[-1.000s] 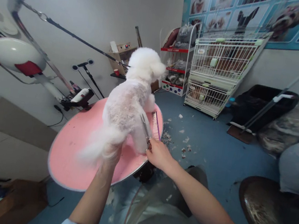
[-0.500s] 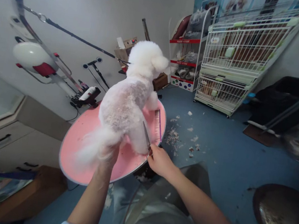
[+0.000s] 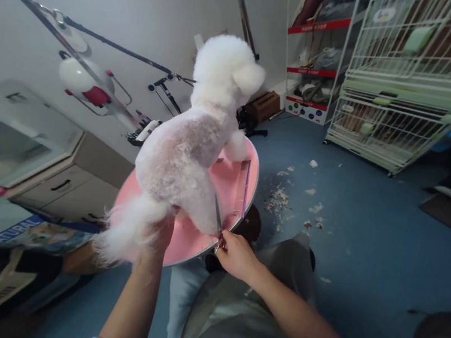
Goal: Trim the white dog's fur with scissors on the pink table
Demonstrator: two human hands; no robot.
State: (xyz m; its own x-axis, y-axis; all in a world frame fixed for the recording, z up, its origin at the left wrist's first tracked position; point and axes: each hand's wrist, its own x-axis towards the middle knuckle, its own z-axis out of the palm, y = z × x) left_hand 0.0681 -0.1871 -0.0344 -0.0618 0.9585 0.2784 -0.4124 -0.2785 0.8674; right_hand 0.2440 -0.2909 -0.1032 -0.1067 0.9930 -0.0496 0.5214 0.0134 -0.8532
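The left hand (image 3: 161,234) is reaching straight up from the bottom of the picture, arm nearly upright. It is closing around the fluffy tail (image 3: 125,230) of the white dog (image 3: 195,147), and the fur is hiding most of its fingers. The right hand (image 3: 236,255) is coming in from the right with the elbow bent. It is gripping the scissors (image 3: 217,221), with the blades pointing up along the dog's back leg. I cannot see if the blades are open. The dog is standing on the round pink table (image 3: 193,238), facing away. A purple comb (image 3: 241,195) is lying on the table just beside the dog. The wire cage (image 3: 408,83) is getting cut off at the top edge.
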